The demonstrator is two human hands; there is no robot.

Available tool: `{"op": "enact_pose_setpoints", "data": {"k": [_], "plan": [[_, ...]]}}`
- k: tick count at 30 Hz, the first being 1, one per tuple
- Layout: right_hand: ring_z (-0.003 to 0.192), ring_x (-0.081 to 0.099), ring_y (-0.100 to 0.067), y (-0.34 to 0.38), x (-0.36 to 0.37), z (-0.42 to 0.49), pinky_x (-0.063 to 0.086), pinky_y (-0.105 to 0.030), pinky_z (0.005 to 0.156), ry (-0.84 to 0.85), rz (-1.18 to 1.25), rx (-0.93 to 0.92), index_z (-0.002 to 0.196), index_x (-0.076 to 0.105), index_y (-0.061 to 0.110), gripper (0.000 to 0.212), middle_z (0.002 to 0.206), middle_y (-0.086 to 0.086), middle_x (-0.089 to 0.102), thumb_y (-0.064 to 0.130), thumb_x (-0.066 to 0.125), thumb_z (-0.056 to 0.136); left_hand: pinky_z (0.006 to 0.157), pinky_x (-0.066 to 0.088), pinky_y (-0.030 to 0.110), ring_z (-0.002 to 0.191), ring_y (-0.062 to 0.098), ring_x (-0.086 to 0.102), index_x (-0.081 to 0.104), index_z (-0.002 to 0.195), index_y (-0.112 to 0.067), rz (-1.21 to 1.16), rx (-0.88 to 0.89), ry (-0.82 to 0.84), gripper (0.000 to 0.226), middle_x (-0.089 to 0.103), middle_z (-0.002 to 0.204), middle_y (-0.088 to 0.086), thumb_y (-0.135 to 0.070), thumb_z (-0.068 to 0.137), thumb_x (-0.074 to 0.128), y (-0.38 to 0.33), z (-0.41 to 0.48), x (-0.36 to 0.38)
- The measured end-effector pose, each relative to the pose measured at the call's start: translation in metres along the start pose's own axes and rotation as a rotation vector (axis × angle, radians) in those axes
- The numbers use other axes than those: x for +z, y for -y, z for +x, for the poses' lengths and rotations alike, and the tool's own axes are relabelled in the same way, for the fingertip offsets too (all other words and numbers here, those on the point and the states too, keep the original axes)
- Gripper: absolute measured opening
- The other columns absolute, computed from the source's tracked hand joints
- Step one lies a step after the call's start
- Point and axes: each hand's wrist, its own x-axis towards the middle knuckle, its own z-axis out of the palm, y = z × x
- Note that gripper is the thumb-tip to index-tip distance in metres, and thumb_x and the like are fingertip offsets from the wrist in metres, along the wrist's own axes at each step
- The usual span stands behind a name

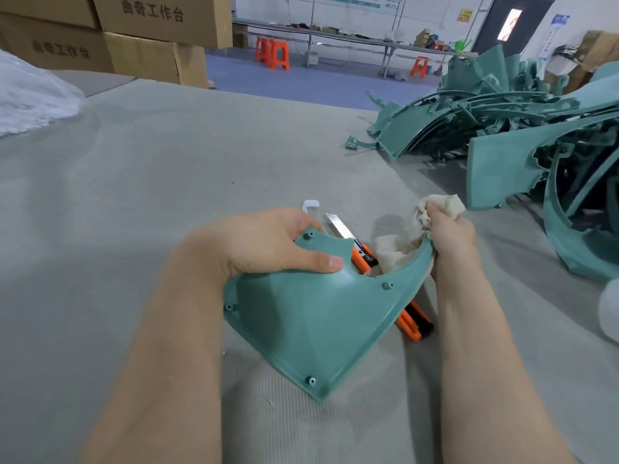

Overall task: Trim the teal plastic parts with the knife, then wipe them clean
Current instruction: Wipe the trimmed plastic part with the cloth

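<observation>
Teal part (311, 316): sitting at lower centre of the frame, hollow side facing the camera, being held by both hands.
Left hand (264, 242): gripping the part's upper left edge, thumb lying across the inner face, fingers (298, 222) curling over the rim.
Right hand (449, 236): clenching a beige cloth (445, 204) and pressing it against the part's upper right tip.
Knife (358, 259): lying on the worktop (167, 182) just behind the part, orange handle partly hidden, blade extended and pointing toward the upper left.
Pile of teal parts (502, 128): lying heaped on the worktop at upper right.
Cardboard boxes (150, 35): standing stacked at upper left.
</observation>
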Motion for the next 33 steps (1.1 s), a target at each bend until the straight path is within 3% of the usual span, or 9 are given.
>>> {"op": "enact_pose_setpoints", "data": {"k": [3,6,11,16,18,21,24,27,33], "plan": [[0.075,0.058,-0.021,0.004,-0.003,-0.001,0.049,-0.03,0.069,-0.225,0.032,-0.059,0.072,0.052,0.017,0.026,0.079,-0.004,0.059,0.026,0.046,0.095,0.063,0.052,0.017,0.073,0.006,0.071,0.072,0.083,-0.026,-0.086,0.052,-0.007,0.011,0.074,0.08,-0.01,-0.036,0.078,0.075,0.0,-0.005,-0.003],[0.054,0.048,-0.009,0.019,-0.008,-0.017,0.04,-0.02,0.05,-0.321,0.347,-0.153,0.068,0.048,0.019,0.031,0.064,0.005,0.051,0.023,0.044,0.098,0.064,0.057,0.024,0.072,0.013,0.071,0.073,0.088,-0.016,-0.414,0.109,-0.239,0.022,0.076,0.083,0.0,-0.031,0.073,0.077,0.002,-0.001,-0.008],[0.056,0.04,-0.013,0.059,0.007,-0.075,0.032,-0.023,0.055,0.234,0.918,-0.246,0.087,0.05,0.019,0.039,0.071,0.001,0.048,0.05,0.032,0.101,0.062,0.057,0.024,0.065,0.01,0.07,0.063,0.089,-0.009,-1.121,0.141,-0.632,0.015,0.074,0.072,0.0,-0.01,0.097,0.051,0.002,0.026,-0.006],[0.07,0.052,-0.015,0.075,0.034,-0.114,0.041,-0.026,0.065,0.711,1.06,-0.356,0.103,0.05,0.01,0.014,0.085,-0.003,0.054,0.016,0.043,0.093,0.074,0.057,0.031,0.08,0.019,0.07,0.068,0.102,-0.008,-1.341,0.025,-0.562,0.022,0.074,0.087,0.006,-0.021,0.099,0.05,0.002,0.036,0.01],[0.086,0.058,-0.014,0.068,0.047,-0.118,0.047,-0.027,0.08,0.638,0.903,-0.533,0.109,0.051,0.014,0.02,0.095,0.0,0.06,0.004,0.047,0.093,0.069,0.058,0.025,0.077,0.012,0.07,0.065,0.112,-0.013,-1.312,0.059,-0.527,0.026,0.074,0.085,0.0,-0.027,0.099,0.047,0.001,0.034,0.02],[0.099,0.052,-0.011,0.043,0.063,-0.109,0.041,-0.029,0.091,0.279,0.079,-0.893,0.109,0.054,0.016,0.024,0.101,0.004,0.058,-0.002,0.049,0.093,0.071,0.058,0.022,0.083,0.012,0.071,0.067,0.104,-0.013,-1.427,0.159,-0.351,0.04,0.075,0.088,0.002,-0.045,0.096,0.044,-0.006,0.03,0.024],[0.142,0.027,-0.019,0.016,0.071,-0.097,0.018,-0.039,0.117,0.22,-0.554,-0.963,0.142,0.045,0.013,0.042,0.152,-0.005,0.037,0.011,0.043,0.1,0.079,0.058,0.028,0.099,0.021,0.069,0.067,0.113,-0.008,-1.452,0.182,-0.304,0.067,0.072,0.11,0.011,-0.062,0.094,0.033,-0.012,0.035,0.02],[0.149,0.012,-0.016,0.007,0.081,-0.103,0.002,-0.041,0.12,0.337,-0.548,-0.999,0.15,0.031,0.015,0.048,0.16,0.001,0.023,0.025,0.038,0.104,0.062,0.058,0.023,0.079,0.017,0.072,0.066,0.1,-0.009,-1.461,0.246,-0.377,0.063,0.074,0.088,0.007,-0.057,0.099,0.023,-0.007,0.041,0.018],[0.142,0.035,-0.02,-0.001,0.085,-0.116,0.012,-0.039,0.119,0.479,-0.429,-1.068,0.137,0.053,0.009,0.039,0.147,-0.004,0.047,0.016,0.046,0.099,0.065,0.059,0.031,0.075,0.026,0.07,0.063,0.099,-0.005,-1.538,0.283,-0.415,0.074,0.068,0.086,0.015,-0.068,0.093,0.025,0.011,0.03,-0.002]]}}
